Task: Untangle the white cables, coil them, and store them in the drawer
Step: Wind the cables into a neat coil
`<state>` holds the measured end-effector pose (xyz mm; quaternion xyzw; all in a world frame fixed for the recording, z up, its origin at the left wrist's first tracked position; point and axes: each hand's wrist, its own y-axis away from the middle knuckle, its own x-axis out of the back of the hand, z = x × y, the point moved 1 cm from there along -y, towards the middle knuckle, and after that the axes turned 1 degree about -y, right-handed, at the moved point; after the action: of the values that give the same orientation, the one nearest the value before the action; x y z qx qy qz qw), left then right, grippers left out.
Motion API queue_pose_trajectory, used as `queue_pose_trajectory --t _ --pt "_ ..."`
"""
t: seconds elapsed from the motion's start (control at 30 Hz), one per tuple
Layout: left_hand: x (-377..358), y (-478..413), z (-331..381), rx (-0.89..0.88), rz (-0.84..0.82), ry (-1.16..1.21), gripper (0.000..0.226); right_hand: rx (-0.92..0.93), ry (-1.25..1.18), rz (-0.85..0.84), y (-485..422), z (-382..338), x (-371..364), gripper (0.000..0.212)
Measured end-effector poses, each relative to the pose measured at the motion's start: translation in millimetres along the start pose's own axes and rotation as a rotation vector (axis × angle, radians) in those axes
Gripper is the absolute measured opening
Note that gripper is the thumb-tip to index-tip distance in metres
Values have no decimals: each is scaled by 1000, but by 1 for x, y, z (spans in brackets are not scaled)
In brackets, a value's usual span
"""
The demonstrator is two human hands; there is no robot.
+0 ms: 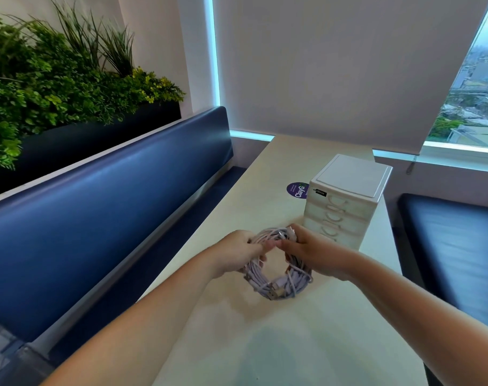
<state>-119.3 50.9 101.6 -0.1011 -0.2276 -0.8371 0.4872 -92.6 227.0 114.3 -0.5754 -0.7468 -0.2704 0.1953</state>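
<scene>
Coil of white cables gripped in my left hand and my right hand, above pale table, white drawer unit just beyond, drawers shut.

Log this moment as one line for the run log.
left hand: holds cable coil | right hand: holds coil | drawer unit: drawers shut | stage: coiled, not stored

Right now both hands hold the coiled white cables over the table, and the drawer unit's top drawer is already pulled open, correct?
Not quite. In the head view every drawer of the drawer unit is closed. Both the left hand and right hand do hold the coiled white cables over the table.
</scene>
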Motion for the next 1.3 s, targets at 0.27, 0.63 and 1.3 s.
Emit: queue_pose_trajectory --t 0.27,0.63,1.3 --pt "-10 6 12 -131 -53 -601 49 19 219 -217 3 -16 3 51" --pt "-14 -1 -1 -159 115 -334 24 161 -184 -4 8 0 -5 35" --pt "-14 4 0 178 -125 340 43 240 127 -63 5 5 2 51"
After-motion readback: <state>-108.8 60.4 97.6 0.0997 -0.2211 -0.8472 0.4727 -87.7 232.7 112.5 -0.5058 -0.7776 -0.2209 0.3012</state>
